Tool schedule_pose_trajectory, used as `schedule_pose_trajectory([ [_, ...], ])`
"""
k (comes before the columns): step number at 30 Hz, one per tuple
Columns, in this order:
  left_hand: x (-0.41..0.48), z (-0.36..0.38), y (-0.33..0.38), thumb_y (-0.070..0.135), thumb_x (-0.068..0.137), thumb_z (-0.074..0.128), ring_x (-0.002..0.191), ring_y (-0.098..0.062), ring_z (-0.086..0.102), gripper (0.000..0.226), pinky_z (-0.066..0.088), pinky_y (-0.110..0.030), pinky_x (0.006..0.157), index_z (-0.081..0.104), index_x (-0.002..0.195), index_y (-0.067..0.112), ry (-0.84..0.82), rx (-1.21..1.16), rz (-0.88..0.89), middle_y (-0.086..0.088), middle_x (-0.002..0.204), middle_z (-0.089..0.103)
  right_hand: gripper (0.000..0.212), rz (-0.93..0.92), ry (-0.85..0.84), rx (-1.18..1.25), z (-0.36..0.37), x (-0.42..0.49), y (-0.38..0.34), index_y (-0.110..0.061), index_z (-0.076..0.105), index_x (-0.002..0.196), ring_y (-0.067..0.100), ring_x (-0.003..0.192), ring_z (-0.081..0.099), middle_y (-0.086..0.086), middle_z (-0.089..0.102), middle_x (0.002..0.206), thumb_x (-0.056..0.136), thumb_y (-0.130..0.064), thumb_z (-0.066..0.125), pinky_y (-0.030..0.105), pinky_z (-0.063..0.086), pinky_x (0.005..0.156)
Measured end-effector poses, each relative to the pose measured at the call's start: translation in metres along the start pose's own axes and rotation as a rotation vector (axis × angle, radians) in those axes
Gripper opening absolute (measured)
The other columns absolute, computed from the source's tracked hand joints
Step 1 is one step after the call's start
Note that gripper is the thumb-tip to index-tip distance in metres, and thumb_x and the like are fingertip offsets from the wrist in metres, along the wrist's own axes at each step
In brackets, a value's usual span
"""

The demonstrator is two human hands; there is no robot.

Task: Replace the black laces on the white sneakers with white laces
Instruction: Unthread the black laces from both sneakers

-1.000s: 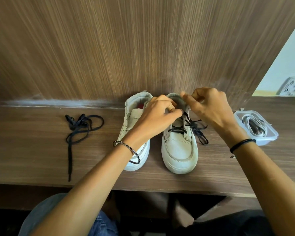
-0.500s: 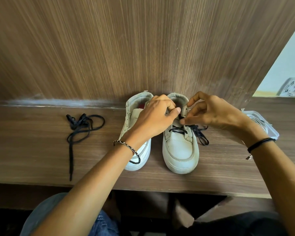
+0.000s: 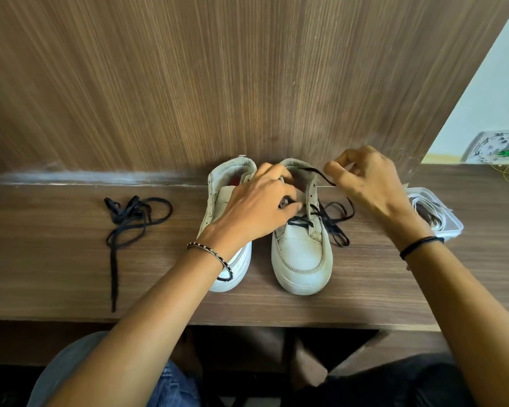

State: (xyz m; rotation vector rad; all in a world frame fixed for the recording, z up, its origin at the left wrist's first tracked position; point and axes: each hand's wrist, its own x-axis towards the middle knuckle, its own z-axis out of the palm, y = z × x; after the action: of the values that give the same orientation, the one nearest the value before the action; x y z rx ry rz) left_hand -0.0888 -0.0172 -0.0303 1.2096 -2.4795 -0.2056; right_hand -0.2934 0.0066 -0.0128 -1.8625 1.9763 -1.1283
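— Where's the lace?
— My right hand [image 3: 368, 186] pinches the lace [image 3: 325, 179] above the shoe [image 3: 301, 259] collar; my left hand [image 3: 256, 210] grips its flap.
— Room?
— Heel against the panel [image 3: 247, 83]; desk [image 3: 365, 289] shows between toe and front edge.

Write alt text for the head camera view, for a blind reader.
A person's left hand grips the top of a half-laced white sneaker while the right hand pinches its black lace, on a wooden desk. A second sneaker stands beside it, unlaced; a loose black lace lies left, and white laces sit in a clear tub right.
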Motion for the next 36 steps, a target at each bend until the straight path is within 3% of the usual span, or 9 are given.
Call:
schedule_pose_trajectory([
  [4,0.003,0.007,0.000,0.029,0.096,0.066,0.122,-0.016,0.048,0.017,0.038,-0.042,0.103,0.072,0.089,0.015,0.118,-0.197,-0.032,0.007,0.128,0.061,0.033,-0.025,-0.069,-0.039,0.012,0.002,-0.004,-0.026,0.068,0.089,0.016,0.084,0.066,-0.003,0.069,0.095,0.089,-0.059,0.068,0.034,0.055,0.071],
  [7,0.004,0.001,0.007,0.024,0.094,0.065,0.118,-0.007,0.058,0.017,0.040,-0.025,0.102,0.075,0.088,0.012,0.188,-0.726,-0.232,0.009,0.121,0.069,0.027,0.058,-0.121,0.060,0.012,0.003,-0.007,-0.014,0.071,0.097,0.011,0.080,0.067,0.002,0.074,0.088,0.093,-0.041,0.071,0.008,0.047,0.058],
  [12,0.005,-0.011,0.007,0.015,0.094,0.057,0.095,-0.018,0.068,0.025,0.050,-0.030,0.100,0.060,0.071,0.009,0.267,-1.393,-0.413,-0.004,0.086,0.074,0.027,0.114,-0.168,0.199,0.006,-0.001,-0.007,-0.015,0.069,0.097,0.017,0.082,0.073,0.003,0.077,0.087,0.092,-0.041,0.071,0.014,0.052,0.062],
  [14,0.003,-0.013,0.008,0.015,0.092,0.060,0.081,-0.015,0.063,0.026,0.052,-0.028,0.088,0.056,0.067,0.012,0.248,-1.329,-0.361,-0.006,0.078,0.068,0.026,0.112,-0.170,0.206,0.007,-0.001,-0.007,-0.015,0.069,0.097,0.017,0.080,0.074,0.002,0.077,0.085,0.093,-0.041,0.071,0.019,0.053,0.065],
  [18,0.000,-0.005,0.009,0.023,0.088,0.074,0.066,-0.008,0.051,0.020,0.043,-0.025,0.067,0.060,0.080,0.011,0.122,-0.833,-0.266,-0.006,0.068,0.058,0.024,0.094,-0.154,0.185,0.010,0.001,-0.008,-0.014,0.068,0.096,0.016,0.077,0.072,0.002,0.075,0.082,0.093,-0.038,0.071,0.012,0.050,0.057],
  [23,-0.005,-0.001,0.006,0.029,0.092,0.072,0.062,-0.006,0.053,0.022,0.042,-0.031,0.062,0.068,0.113,0.026,-0.069,-0.374,-0.162,0.006,0.062,0.056,0.023,0.095,-0.163,0.201,0.011,0.001,-0.008,-0.013,0.067,0.097,0.016,0.075,0.071,0.003,0.074,0.084,0.094,-0.036,0.071,0.012,0.051,0.055],
  [29,-0.008,-0.005,0.007,0.046,0.098,0.060,0.069,-0.009,0.054,0.021,0.033,-0.028,0.053,0.077,0.093,0.035,0.010,-0.076,-0.115,0.009,0.065,0.058,0.022,0.081,-0.162,0.181,0.013,0.001,-0.007,-0.016,0.066,0.095,0.014,0.077,0.072,0.002,0.074,0.084,0.094,-0.038,0.071,0.014,0.053,0.058],
  [31,-0.006,-0.003,0.006,0.042,0.097,0.062,0.076,-0.006,0.054,0.018,0.035,-0.028,0.057,0.078,0.093,0.036,0.126,-0.145,-0.124,0.012,0.081,0.059,0.022,0.090,-0.161,0.197,0.012,0.001,-0.007,-0.016,0.066,0.095,0.015,0.076,0.072,0.003,0.074,0.083,0.094,-0.037,0.071,0.013,0.051,0.055],
  [36,-0.003,-0.005,0.002,0.028,0.095,0.069,0.089,-0.009,0.062,0.012,0.050,-0.026,0.082,0.078,0.092,0.020,0.382,-0.751,-0.207,0.002,0.096,0.062,0.023,0.094,-0.161,0.207,0.012,0.001,-0.007,-0.015,0.066,0.094,0.015,0.073,0.072,0.003,0.075,0.080,0.093,-0.038,0.072,0.014,0.050,0.054],
])
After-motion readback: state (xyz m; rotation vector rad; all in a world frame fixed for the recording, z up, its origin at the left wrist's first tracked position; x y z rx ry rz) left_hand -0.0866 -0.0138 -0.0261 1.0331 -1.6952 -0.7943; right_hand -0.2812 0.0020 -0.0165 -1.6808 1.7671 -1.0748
